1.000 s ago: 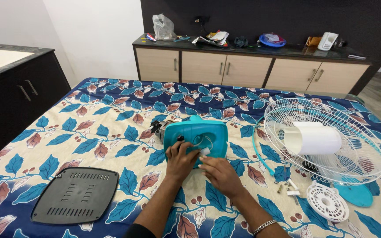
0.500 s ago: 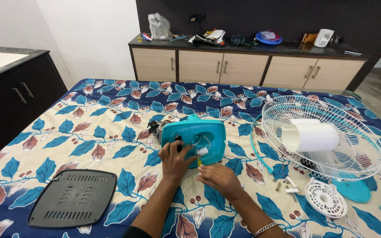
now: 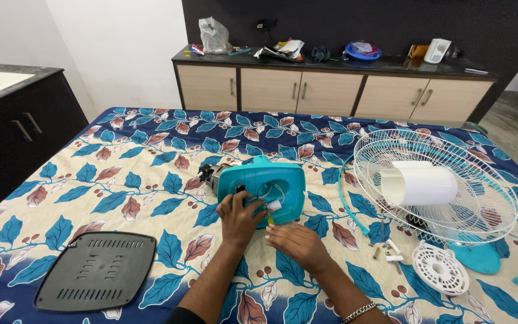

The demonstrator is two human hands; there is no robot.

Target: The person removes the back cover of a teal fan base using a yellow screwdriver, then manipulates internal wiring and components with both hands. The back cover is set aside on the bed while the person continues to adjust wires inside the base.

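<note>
A teal fan motor housing (image 3: pixel 263 186) lies open on the leaf-patterned bedspread (image 3: pixel 139 174), with thin wires and a small white part (image 3: pixel 274 206) showing inside it. My left hand (image 3: pixel 239 217) rests on the housing's near left edge, fingers curled against it by the wires. My right hand (image 3: pixel 295 240) lies just below the housing, its fingertips at the white part and a thin yellow-tipped tool or wire. Whether the right hand pinches anything is hard to tell.
A black vented cover (image 3: pixel 97 270) lies at the near left. To the right sit a white wire fan guard (image 3: pixel 433 186) with a white cylinder, a teal rim, a round white grille piece (image 3: pixel 440 268) and small screws (image 3: pixel 388 249). A cluttered cabinet (image 3: pixel 331 90) stands behind.
Both hands have stayed at the housing's near edge, with only small finger movements. My head has shifted slightly, so the view sits a little lower.
</note>
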